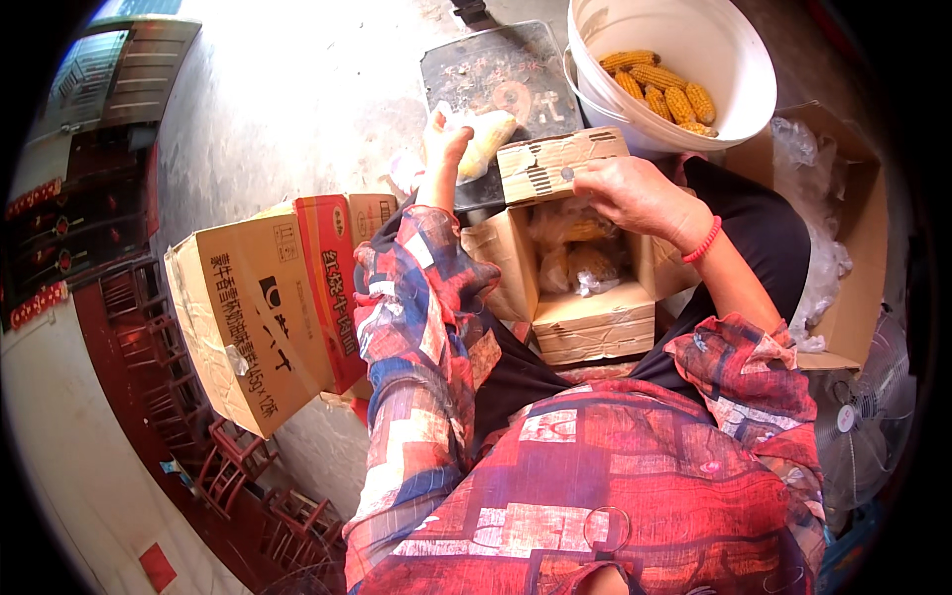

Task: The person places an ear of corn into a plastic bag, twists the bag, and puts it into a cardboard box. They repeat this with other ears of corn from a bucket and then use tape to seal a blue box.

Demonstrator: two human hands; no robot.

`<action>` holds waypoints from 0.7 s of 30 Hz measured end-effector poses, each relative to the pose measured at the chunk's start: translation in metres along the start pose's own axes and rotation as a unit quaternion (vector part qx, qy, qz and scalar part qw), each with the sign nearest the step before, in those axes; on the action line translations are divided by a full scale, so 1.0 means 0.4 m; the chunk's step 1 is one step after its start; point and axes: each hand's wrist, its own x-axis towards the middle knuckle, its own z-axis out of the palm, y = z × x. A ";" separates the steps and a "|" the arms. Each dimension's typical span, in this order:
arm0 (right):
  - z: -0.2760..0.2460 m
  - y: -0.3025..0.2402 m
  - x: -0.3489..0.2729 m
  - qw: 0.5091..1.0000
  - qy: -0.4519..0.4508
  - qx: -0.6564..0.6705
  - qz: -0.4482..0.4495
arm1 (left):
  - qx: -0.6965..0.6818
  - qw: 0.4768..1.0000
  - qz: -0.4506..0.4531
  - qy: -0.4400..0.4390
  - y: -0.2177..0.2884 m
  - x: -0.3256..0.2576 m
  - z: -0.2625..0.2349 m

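Observation:
My left hand (443, 147) is stretched forward and grips a clear plastic bag with a corn cob inside (486, 139), held over a dark metal scale platform (501, 74). My right hand (635, 193) rests on the far flap of a small open cardboard box (595, 322) on my lap, fingers curled over the flap edge. Inside that box lie several bagged corn cobs (580, 260).
A white bucket (739, 69) with several yellow corn cobs (662, 91) stands ahead on the right. A large open carton (861, 248) with clear plastic bags is at my right. A closed printed carton (253, 317) sits at my left. A floor fan (865, 421) is at the lower right.

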 end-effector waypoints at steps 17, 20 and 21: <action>-0.016 0.003 -0.004 1.000 0.002 0.005 0.016 | -0.313 0.923 -0.015 0.223 0.179 -0.053 -0.147; -0.010 0.014 -0.005 1.000 0.007 0.007 0.014 | -0.236 0.944 -0.048 0.224 0.131 -0.052 -0.162; -0.007 0.018 -0.007 1.000 0.010 0.008 0.011 | -0.216 0.950 -0.062 0.219 0.121 -0.054 -0.157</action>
